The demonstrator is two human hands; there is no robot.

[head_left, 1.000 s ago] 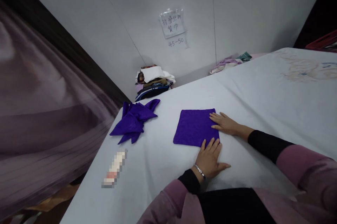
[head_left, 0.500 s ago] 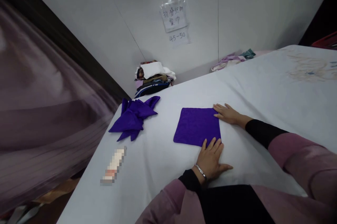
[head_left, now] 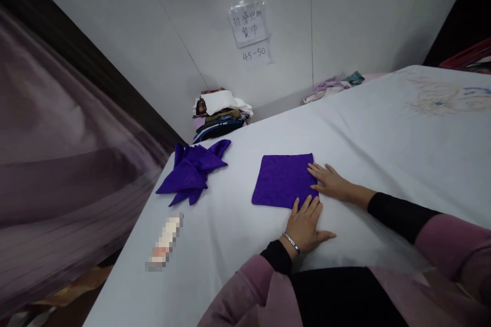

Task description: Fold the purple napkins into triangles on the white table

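Mauve-pink over black, with a silver-toned bracelet point(head_left: 291, 243) on the left wrist point(head_left: 287, 249).
The left sleeve point(head_left: 238, 296), at 6 o'clock, and right sleeve point(head_left: 450, 240), at 4, are soft mauve-pink with wide bands point(head_left: 258, 273) at the ends; snug black cuffs point(head_left: 399, 214) extend beyond them. At 5 o'clock, a black front panel point(head_left: 341, 296) shows between mauve-pink sides point(head_left: 283, 296); the bracelet is slim and shiny.

White-covered table point(head_left: 230, 245) | flat purple cloth point(head_left: 284, 181) | bunched purple cloth point(head_left: 192, 168) toward left edge | pixelated strip point(head_left: 165, 242), identity unclear

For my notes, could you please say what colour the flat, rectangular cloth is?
The flat, rectangular cloth is purple; it shows best in the head view.
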